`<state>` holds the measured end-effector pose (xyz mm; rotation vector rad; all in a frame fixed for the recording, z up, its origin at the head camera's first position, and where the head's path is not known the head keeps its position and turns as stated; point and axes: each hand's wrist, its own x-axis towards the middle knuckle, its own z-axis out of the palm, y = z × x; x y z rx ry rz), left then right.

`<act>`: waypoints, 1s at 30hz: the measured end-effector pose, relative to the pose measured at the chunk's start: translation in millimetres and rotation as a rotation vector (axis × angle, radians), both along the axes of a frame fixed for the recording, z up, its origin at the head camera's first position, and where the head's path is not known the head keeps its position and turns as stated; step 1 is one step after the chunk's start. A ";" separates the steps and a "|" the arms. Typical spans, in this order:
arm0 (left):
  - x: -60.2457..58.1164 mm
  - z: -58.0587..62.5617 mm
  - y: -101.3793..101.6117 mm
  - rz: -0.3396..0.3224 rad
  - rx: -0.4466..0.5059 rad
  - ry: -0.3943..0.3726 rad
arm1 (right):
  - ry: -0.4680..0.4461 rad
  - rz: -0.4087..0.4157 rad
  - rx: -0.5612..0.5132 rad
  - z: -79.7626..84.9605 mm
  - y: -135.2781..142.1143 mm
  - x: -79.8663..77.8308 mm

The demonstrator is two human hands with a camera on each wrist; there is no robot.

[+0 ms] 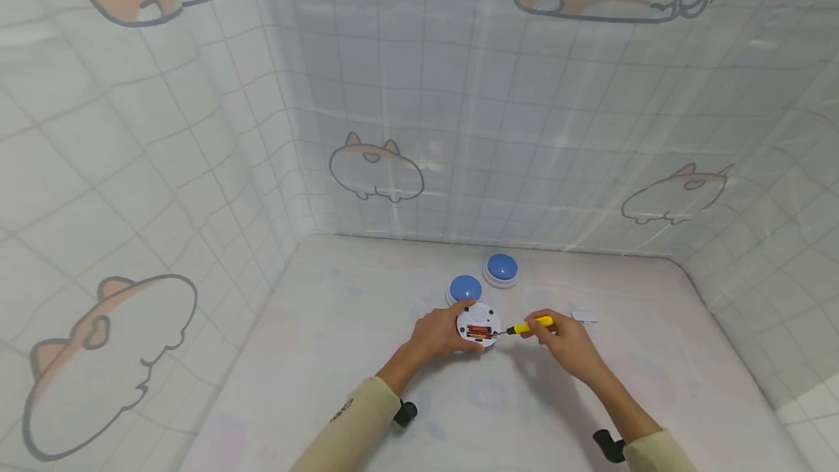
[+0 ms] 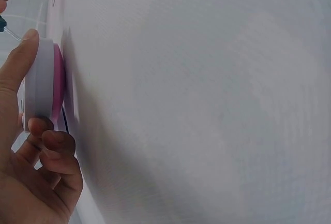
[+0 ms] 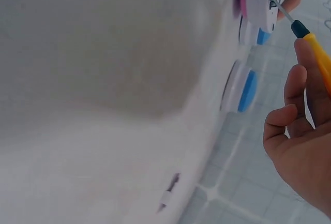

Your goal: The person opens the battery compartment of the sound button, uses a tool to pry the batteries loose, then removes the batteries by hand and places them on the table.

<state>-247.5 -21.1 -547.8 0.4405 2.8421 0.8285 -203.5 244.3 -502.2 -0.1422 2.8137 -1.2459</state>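
Observation:
My left hand (image 1: pixel 438 332) grips a round white push button (image 1: pixel 479 315) by its rim, thumb and fingers on opposite sides. Its back faces up, showing speaker holes and an uncovered compartment with red-and-black batteries (image 1: pixel 479 330). The pink dome (image 2: pixel 58 81) faces down towards the table, as the left wrist view shows. My right hand (image 1: pixel 567 344) holds a yellow-handled screwdriver (image 1: pixel 540 324) with a dark collar. The screwdriver's metal tip meets the edge of the battery compartment; exact contact is too small to tell.
Two blue-domed push buttons, a nearer one (image 1: pixel 465 288) and a farther one (image 1: pixel 502 268), stand just beyond my left hand. A small flat white piece (image 1: pixel 584 316) lies beyond my right hand. Grid-patterned curtain walls (image 1: pixel 472 122) enclose the pale table (image 1: pixel 314 370) at the back and sides.

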 end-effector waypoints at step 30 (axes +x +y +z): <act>-5.6 -1.8 2.8 0.006 -0.031 -0.010 | 0.230 0.139 0.384 22.5 -31.8 12.6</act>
